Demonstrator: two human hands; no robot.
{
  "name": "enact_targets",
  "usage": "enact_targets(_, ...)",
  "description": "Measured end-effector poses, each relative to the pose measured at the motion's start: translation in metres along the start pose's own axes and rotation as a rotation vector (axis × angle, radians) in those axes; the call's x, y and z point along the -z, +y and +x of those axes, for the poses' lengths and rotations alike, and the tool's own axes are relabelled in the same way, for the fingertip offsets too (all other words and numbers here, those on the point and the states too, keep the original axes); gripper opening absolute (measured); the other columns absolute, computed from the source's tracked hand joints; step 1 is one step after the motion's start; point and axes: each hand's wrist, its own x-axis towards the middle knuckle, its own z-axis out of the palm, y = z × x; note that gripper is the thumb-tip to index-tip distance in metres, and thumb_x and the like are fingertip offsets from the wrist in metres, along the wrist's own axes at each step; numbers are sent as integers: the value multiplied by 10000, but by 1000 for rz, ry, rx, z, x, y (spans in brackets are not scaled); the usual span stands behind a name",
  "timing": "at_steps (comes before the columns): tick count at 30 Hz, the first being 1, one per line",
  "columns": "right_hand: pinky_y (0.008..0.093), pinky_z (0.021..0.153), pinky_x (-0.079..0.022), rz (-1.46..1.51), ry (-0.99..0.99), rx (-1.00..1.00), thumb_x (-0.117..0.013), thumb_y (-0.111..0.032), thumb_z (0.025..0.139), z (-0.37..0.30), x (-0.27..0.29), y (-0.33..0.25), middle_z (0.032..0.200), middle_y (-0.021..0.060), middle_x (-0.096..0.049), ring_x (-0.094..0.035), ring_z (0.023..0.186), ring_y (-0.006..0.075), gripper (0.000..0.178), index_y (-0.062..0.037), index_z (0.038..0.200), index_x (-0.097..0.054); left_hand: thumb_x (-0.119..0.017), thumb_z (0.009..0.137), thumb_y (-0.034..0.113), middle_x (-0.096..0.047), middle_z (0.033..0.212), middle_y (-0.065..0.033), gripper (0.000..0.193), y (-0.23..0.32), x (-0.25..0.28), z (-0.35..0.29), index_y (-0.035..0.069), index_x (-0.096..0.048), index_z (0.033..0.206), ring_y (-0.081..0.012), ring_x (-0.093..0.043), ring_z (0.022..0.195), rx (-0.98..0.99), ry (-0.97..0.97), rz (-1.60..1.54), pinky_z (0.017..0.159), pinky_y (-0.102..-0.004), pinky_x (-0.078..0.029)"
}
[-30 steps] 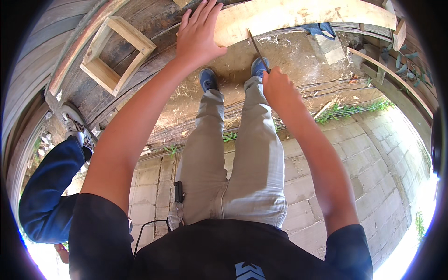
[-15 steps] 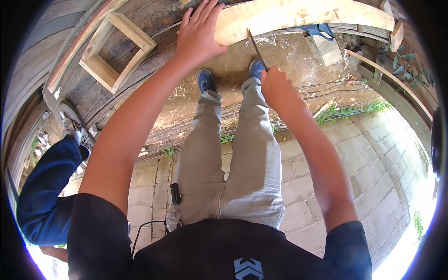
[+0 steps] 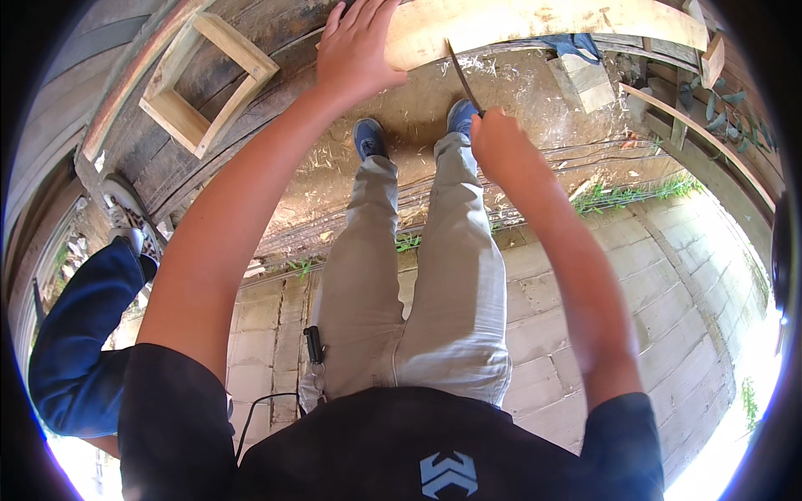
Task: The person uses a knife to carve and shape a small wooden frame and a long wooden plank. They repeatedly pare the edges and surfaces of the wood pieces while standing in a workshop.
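Note:
A long pale wooden board [image 3: 535, 21] lies across the top of the view. My left hand [image 3: 359, 50] rests flat on its left part, fingers stretched out and spread. In my right hand [image 3: 505, 146] is a handsaw [image 3: 462, 73], fingers wrapped round its handle, which is mostly hidden. Its dark, narrow blade is seen nearly edge-on and slants up to the board's near edge, to the right of my left hand. How deep the blade sits in the wood I cannot tell.
A small rectangular wooden frame [image 3: 209, 83] sits left of my left hand on dark planks. Wood offcuts [image 3: 585, 83] and a dark blue cloth [image 3: 576, 47] are below the board. Another person's leg [image 3: 83, 309] is at the left. Shavings litter the dirt floor [image 3: 418, 92].
My right hand has drawn the saw slightly back toward me and to the right. My left hand stays on the board.

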Motion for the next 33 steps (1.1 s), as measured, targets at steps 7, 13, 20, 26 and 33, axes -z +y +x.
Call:
enact_targets(7,561,774,-580,28,-63,-121,-477,-393,1032,9,-9,-1,950,237,-717,-698,929,447,376,-20,989,-507,-843,550,275,-366,1558,-169,1010,1,-2,3,13,-419,1429,-311,-313,1470,-7,55,-6,1211,-504,-228)
enact_targets(13,522,666,-609,54,-17,-83,-461,-385,1040,13,-38,10,845,244,-712,-711,850,441,354,-33,1003,-454,-859,553,294,-348,1570,-164,1032,3,-1,3,29,-408,1443,-306,-302,1476,0,-6,0,1215,-501,-222)
enact_targets(20,483,661,-621,52,-17,-82,-466,-360,1042,-2,-19,-5,891,239,-716,-723,875,409,344,-18,1022,-495,-889,552,333,-335,1577,-162,1073,2,-3,-1,35,-394,1455,-304,-289,1481,21,-33,28,1220,-493,-202)
enact_targets(26,483,715,-620,39,-50,-72,-458,-378,1043,8,-16,9,978,224,-721,-724,911,402,366,-18,1049,-523,-883,584,347,-354,1552,-167,1028,5,-3,1,35,-408,1441,-308,-305,1462,-5,-46,67,1205,-494,-220)
enact_targets(33,519,726,-592,159,-34,66,-454,-415,1044,7,-24,40,926,260,-703,-692,878,464,372,-45,1043,-494,-858,621,384,-278,1626,-90,1045,-11,-17,4,127,-364,1505,-256,-240,1512,-84,1,101,1240,-481,-170)
